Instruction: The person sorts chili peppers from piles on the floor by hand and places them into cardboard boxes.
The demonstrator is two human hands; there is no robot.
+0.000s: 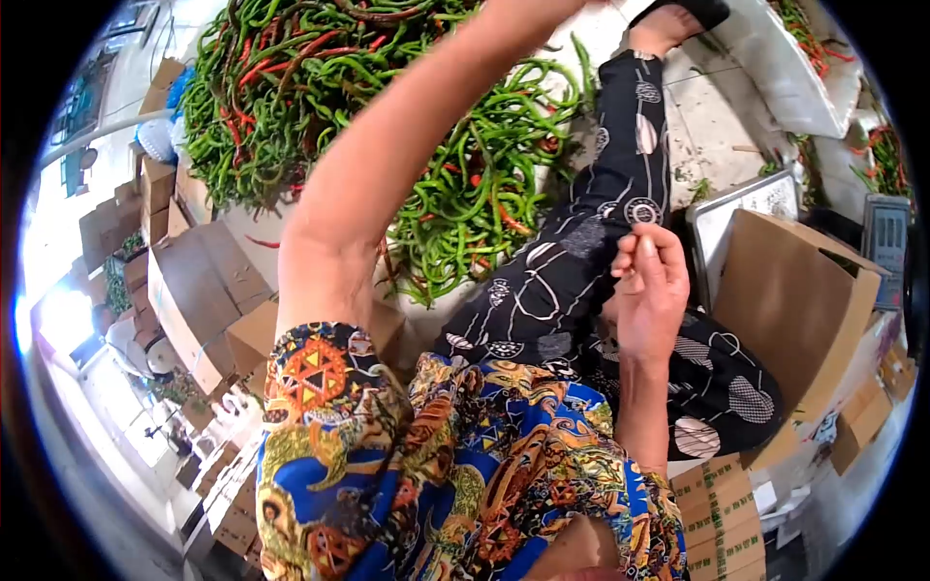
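Note:
A big heap of long green chilli peppers (pixel 484 184), with red ones mixed in, lies on the floor in front of me. My left arm stretches across the heap, and my left hand (pixel 554 6) is mostly cut off by the top edge, so its fingers do not show. Over my lap, above the black patterned trousers (pixel 542 281), my right hand (pixel 654 290) is raised with thumb and fingertips pinched together. Whatever it may hold is too small to make out.
An open cardboard box (pixel 785 310) stands at my right, beside a metal-topped scale (pixel 746 208) with its display (pixel 883 242). A white foam box (pixel 804 77) with peppers is at upper right. Cardboard boxes (pixel 199 290) are stacked at left.

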